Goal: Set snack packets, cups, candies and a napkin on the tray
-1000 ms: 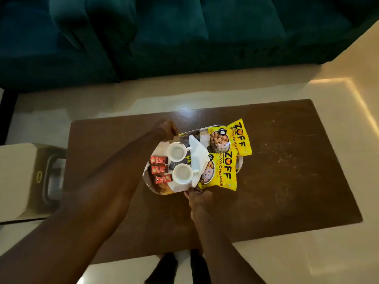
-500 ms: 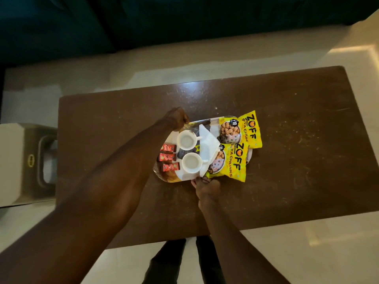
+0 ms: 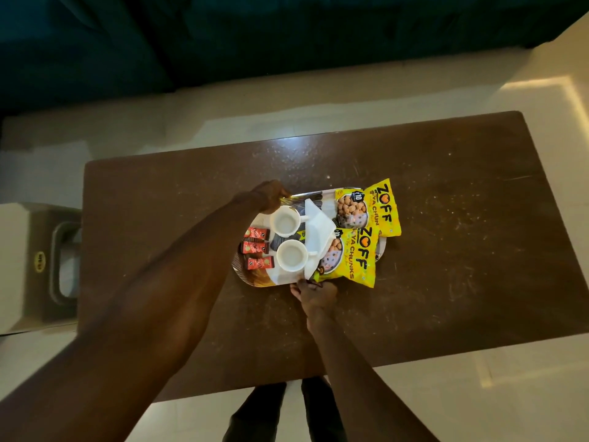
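Note:
An oval patterned tray [image 3: 255, 280] rests on the brown table [image 3: 446, 250]. On it lie three red candies [image 3: 255, 247] at the left, two white cups [image 3: 284, 222] [image 3: 291, 256] in the middle, a white napkin [image 3: 318, 231] beside them, and two yellow snack packets [image 3: 377, 208] [image 3: 350, 260] at the right. My left hand [image 3: 269, 196] grips the tray's far rim. My right hand [image 3: 314, 293] holds its near rim, fingers under the napkin's corner.
A dark teal sofa [image 3: 223, 43] runs along the far side. A beige box with a grey handle opening [image 3: 47, 260] stands left of the table. My legs [image 3: 280, 413] show below the table's near edge. Pale floor tiles surround the table.
The camera has risen and shifted, so the table looks smaller and more centred. Both hands stay on the same two rims of the tray, and the items on it have not shifted.

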